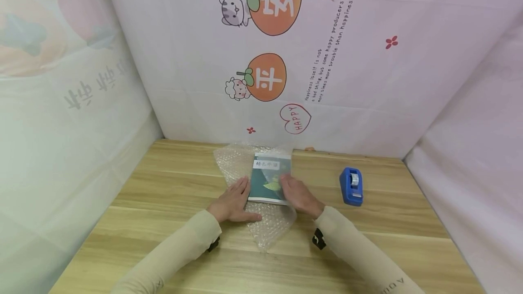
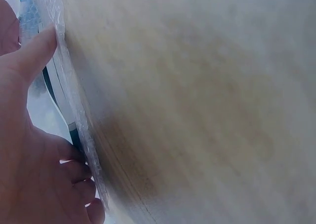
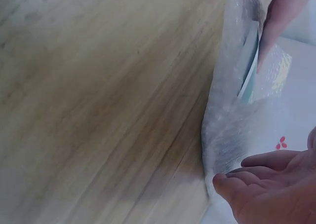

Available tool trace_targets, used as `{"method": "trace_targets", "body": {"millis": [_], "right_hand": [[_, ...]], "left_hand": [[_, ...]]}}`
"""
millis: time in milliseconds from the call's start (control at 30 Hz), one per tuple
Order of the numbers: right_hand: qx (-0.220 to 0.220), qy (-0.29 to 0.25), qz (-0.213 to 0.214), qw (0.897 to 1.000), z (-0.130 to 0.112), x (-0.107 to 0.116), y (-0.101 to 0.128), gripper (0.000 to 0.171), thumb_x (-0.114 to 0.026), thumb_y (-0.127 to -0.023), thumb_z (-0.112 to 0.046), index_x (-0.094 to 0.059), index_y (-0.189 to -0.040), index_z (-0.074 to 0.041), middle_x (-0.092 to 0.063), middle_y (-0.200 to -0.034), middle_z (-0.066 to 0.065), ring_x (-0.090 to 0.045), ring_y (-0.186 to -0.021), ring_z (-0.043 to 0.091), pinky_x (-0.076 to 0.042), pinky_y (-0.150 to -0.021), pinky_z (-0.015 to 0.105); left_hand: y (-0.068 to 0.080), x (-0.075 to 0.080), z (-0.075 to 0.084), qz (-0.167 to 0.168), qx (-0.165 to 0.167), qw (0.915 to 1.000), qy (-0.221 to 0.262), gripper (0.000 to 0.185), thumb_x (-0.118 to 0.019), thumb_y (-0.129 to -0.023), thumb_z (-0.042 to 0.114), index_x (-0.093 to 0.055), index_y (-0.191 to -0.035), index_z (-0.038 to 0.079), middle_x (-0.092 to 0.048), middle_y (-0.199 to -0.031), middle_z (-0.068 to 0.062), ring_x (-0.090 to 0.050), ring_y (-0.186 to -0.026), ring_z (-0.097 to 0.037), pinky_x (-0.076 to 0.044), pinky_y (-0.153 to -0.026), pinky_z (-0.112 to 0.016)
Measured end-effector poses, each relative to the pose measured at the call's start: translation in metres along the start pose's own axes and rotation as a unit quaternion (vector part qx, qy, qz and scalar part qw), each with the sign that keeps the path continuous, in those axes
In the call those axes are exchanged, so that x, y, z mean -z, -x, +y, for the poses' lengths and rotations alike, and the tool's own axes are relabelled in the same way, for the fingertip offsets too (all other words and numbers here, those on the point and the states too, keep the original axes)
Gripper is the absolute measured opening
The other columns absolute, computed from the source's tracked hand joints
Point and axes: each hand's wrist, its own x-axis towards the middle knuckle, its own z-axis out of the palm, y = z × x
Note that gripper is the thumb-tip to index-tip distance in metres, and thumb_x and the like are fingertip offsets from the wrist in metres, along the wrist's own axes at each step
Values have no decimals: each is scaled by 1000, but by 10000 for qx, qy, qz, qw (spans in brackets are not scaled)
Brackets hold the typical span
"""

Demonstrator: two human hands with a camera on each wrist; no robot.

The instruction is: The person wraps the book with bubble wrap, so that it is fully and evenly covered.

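Note:
A dark green book (image 1: 259,185) with a white title label lies on a sheet of bubble wrap (image 1: 269,228). In the head view a clear flap of the wrap covers the book's right part. My left hand (image 1: 234,202) rests flat on the wrap along the book's left edge, fingers straight and thumb spread toward the near edge. On the other side my right hand (image 1: 301,195) presses the folded wrap at the book's right edge. The right wrist view shows its fingers (image 3: 261,174) extended against the wrap, and the book's pages (image 3: 251,71) beyond.
A blue tape dispenser (image 1: 352,187) with a roll of tape stands on the wooden table (image 1: 388,235) to the right. A printed cloth wall (image 1: 196,80) rises at the table's back edge, and cloth also hangs at both sides.

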Motion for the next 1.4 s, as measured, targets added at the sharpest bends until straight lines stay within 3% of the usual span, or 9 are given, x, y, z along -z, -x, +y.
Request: {"method": "trace_targets", "body": {"millis": [100, 167, 200, 400, 633, 767, 1033, 1200, 1400], "right_hand": [[87, 351, -189, 9992, -4, -2, 0, 66, -18, -116, -41, -49, -152, 6, -47, -160, 28, -43, -153, 41, -30, -131, 55], [120, 592, -377, 9975, -6, -3, -1, 67, -19, -116, -39, -31, -160, 11, -27, -171, 29, -24, -162, 44, -19, -134, 56], [135, 716, -451, 9963, -7, -4, -1, 67, -20, -117, -37, -30, -161, 12, -25, -172, 29, -22, -162, 44, -19, -134, 56], [365, 1368, -635, 9879, -8, -9, -2, 65, -24, -116, -32, -31, -157, 18, -35, -163, 31, -33, -156, 43, -26, -132, 54], [252, 2406, -1078, 9643, -5, -15, 4, 74, -26, -117, -40, -7, -164, 14, -2, -173, 35, -5, -164, 47, -15, -135, 54], [202, 2790, -961, 9552, -4, -21, 7, 74, -29, -116, -41, -7, -166, 9, -2, -175, 31, -5, -165, 45, -18, -135, 54], [181, 2969, -861, 9508, -4, -29, 9, 76, -31, -115, -46, -7, -168, 4, -1, -177, 25, -5, -166, 41, -18, -135, 55], [140, 2943, -960, 9508, -3, -31, 9, 77, -29, -115, -47, -4, -168, 3, 2, -178, 24, -1, -166, 41, -17, -135, 56], [16, 3047, -1062, 9465, 1, -34, 6, 79, -26, -115, -51, 2, -169, 0, 8, -178, 21, 4, -166, 38, -14, -136, 55]], "left_hand": [[0, 1, 1, -1, -24, 10000, -22, 119, -63, -93, 72, -14, -166, -7, -8, -177, -24, -8, -167, -37, -15, -137, -49], [0, 1, 1, -4, -20, 10000, -39, 119, -63, -93, 73, -14, -166, -7, -8, -177, -24, -9, -167, -37, -16, -137, -49], [0, 1, 1, 13, -34, 10000, -24, 119, -63, -93, 74, -15, -166, -8, -9, -177, -24, -10, -167, -37, -17, -136, -49], [-1, 1, 2, -1, -41, 10000, -24, 120, -61, -92, 75, -15, -166, -7, -9, -177, -23, -9, -167, -37, -17, -137, -48], [-2, 0, 2, 39, -77, 9999, -108, 119, -61, -93, 75, -16, -166, -8, -10, -177, -24, -10, -166, -37, -17, -136, -49], [-3, 1, 1, 74, -164, 9998, -39, 119, -61, -93, 75, -16, -165, -9, -10, -176, -26, -11, -166, -38, -18, -136, -50], [-7, 15, -13, -90, -230, 9984, 501, 104, -56, -101, 63, -17, -165, -9, -11, -176, -26, -11, -166, -39, -19, -136, -49], [-17, 32, -14, 119, -393, 9987, 312, 87, -47, -110, 50, -17, -164, -11, -12, -175, -28, -12, -165, -40, -17, -136, -50], [-32, 38, -14, 325, -919, 9951, -154, 79, -52, -110, 39, -20, -164, -9, -15, -175, -26, -16, -165, -40, -20, -135, -52]]}}
